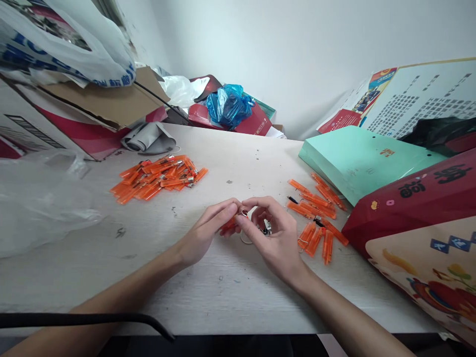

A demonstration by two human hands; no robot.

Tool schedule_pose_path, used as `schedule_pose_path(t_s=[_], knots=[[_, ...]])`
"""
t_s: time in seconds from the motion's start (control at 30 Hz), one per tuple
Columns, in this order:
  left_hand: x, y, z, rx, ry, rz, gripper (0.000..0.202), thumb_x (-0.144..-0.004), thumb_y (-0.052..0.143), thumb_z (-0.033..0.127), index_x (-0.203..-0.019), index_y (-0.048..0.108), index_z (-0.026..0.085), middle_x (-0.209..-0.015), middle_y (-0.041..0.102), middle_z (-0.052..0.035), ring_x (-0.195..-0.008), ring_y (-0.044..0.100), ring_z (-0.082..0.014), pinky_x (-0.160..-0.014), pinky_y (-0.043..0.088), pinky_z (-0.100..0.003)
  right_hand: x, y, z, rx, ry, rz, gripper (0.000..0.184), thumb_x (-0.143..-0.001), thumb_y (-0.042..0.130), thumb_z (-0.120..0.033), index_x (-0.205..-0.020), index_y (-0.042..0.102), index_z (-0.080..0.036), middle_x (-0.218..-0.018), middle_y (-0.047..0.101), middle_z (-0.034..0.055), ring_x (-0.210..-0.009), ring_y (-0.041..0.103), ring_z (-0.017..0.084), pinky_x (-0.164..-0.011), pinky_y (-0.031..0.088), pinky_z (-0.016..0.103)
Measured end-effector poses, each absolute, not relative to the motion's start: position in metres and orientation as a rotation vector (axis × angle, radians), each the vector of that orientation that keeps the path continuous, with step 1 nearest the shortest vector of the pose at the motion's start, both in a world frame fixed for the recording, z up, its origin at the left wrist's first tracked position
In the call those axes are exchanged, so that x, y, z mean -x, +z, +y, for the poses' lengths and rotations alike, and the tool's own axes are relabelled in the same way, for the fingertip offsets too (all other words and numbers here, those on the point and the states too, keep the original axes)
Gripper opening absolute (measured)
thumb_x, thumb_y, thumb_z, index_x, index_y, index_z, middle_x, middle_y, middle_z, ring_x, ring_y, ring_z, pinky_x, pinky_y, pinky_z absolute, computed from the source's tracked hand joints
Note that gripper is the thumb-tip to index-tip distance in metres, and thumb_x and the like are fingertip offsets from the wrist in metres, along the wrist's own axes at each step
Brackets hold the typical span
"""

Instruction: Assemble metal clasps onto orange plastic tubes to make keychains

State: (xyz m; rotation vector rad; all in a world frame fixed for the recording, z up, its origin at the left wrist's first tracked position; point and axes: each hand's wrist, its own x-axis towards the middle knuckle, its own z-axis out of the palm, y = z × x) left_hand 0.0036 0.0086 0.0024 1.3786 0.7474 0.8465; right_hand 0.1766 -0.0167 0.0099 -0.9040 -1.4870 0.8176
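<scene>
My left hand (210, 225) is closed around an orange see-through lighter (227, 226), most of it hidden by the fingers. At the lighter's top end, the thumb and forefinger of my right hand (277, 233) pinch together around a small shiny piece (244, 213). Under the curled fingers of that hand shows a small metal part (267, 228); whether it is held or lies on the table I cannot tell. A thin pale loop (245, 239) hangs below the fingertips. To the left lies a heap of orange lighters (156, 178), several with metal tops. More orange lighter bodies (316, 203) are spread at the right.
A red gift bag (420, 223) and a mint-green box (364, 156) stand on the right. Clear plastic (40, 203) and a cardboard box (111, 101) are at the left. A blue plastic bag (229, 105) sits at the back. A dark cable-like strip (92, 320) crosses the lower left.
</scene>
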Motion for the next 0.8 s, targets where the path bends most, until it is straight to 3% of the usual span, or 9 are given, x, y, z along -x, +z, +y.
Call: schedule_pose_path(t_s=[0.23, 0.47, 0.67, 0.8], knots=[[-0.006, 0.005, 0.008, -1.392, 0.832, 0.753, 0.040, -0.108, 0.038, 0.049, -0.093, 0.059, 0.017, -0.082, 0.049, -0.0014, -0.072, 0.042, -0.0139, -0.064, 0.036, -0.027, -0.181, 0.010, -0.010, 0.936, 1.084, -1.247, 0.022, -0.086, 0.079, -0.030, -0.104, 0.071, -0.022, -0.089, 0.069, 0.0006, -0.065, 0.058, 0.010, -0.059, 0.048, 0.025], [-0.001, 0.004, 0.010, -1.438, 0.897, 0.885, 0.040, -0.104, 0.046, 0.051, -0.104, 0.067, 0.016, -0.079, 0.052, -0.0019, -0.070, 0.045, -0.0142, -0.059, 0.034, -0.026, -0.186, 0.011, -0.010, 0.950, 0.691, -1.462, 0.016, -0.087, 0.079, -0.022, -0.100, 0.070, -0.021, -0.090, 0.071, 0.0006, -0.065, 0.058, 0.010, -0.061, 0.051, 0.026], [-0.002, 0.007, 0.013, -1.394, 0.838, 0.841, 0.045, -0.098, 0.057, 0.053, -0.076, 0.061, 0.014, -0.067, 0.043, 0.0009, -0.063, 0.035, -0.0119, -0.055, 0.027, -0.026, -0.187, 0.016, -0.012, 0.864, 0.423, -1.678, 0.007, -0.092, 0.073, -0.019, -0.097, 0.070, -0.020, -0.087, 0.074, 0.0011, -0.066, 0.059, 0.011, -0.062, 0.052, 0.026], [-0.002, 0.008, 0.013, -1.253, 0.799, 0.792, 0.045, -0.097, 0.059, 0.052, -0.071, 0.057, 0.015, -0.066, 0.040, 0.0021, -0.061, 0.031, -0.0106, -0.055, 0.025, -0.027, -0.188, 0.017, -0.010, 0.832, 0.369, -1.747, 0.004, -0.093, 0.073, -0.020, -0.096, 0.071, -0.020, -0.085, 0.076, 0.0020, -0.065, 0.060, 0.011, -0.062, 0.053, 0.027]])
